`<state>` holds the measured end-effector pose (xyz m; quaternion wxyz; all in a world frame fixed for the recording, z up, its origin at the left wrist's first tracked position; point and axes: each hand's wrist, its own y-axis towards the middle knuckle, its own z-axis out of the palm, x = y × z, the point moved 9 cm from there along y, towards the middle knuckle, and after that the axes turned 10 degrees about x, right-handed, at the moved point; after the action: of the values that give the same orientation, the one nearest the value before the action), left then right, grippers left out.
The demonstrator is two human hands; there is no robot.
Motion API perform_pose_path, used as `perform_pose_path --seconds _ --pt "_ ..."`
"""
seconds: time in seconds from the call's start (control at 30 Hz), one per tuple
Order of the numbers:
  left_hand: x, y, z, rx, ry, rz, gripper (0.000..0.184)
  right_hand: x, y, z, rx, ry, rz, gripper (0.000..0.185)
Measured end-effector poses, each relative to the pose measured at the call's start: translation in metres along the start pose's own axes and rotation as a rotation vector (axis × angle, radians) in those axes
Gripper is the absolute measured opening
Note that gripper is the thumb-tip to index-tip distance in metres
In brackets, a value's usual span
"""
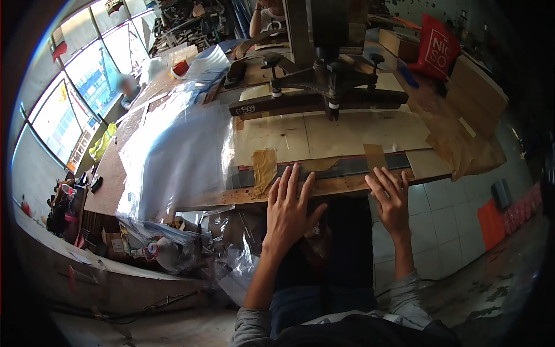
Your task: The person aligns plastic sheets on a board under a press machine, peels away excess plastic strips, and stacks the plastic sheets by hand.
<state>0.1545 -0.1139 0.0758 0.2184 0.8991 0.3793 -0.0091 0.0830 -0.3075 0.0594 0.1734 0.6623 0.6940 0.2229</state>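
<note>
My left hand (289, 202) lies with fingers spread at the front edge of the worktable, its fingertips on a dark flat strip (347, 166). Brown tape (265, 170) sits just left of those fingers. My right hand (392, 199) is farther right, fingers apart and slightly bent, its tips at the same edge below another piece of brown tape (374, 156). Neither hand grips anything. Beyond the strip lies a pale board (335, 136). Over the board hangs a black press head with a long dark bar (318, 103) marked with white letters.
Clear plastic sheets (179, 150) cover the table's left part and drape over its edge. At right are cardboard (477, 95) and a red bag (437, 47). A large plastic bottle (165, 253) is under the table. One person (128, 89) is by the windows, another (269, 16) behind the press.
</note>
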Motion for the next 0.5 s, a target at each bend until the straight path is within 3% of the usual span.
perform_pose_path --seconds 0.5 --pt "0.0018 -0.0036 0.0017 -0.032 -0.009 0.01 0.071 -0.0036 0.0007 -0.0004 0.095 0.058 -0.026 0.038"
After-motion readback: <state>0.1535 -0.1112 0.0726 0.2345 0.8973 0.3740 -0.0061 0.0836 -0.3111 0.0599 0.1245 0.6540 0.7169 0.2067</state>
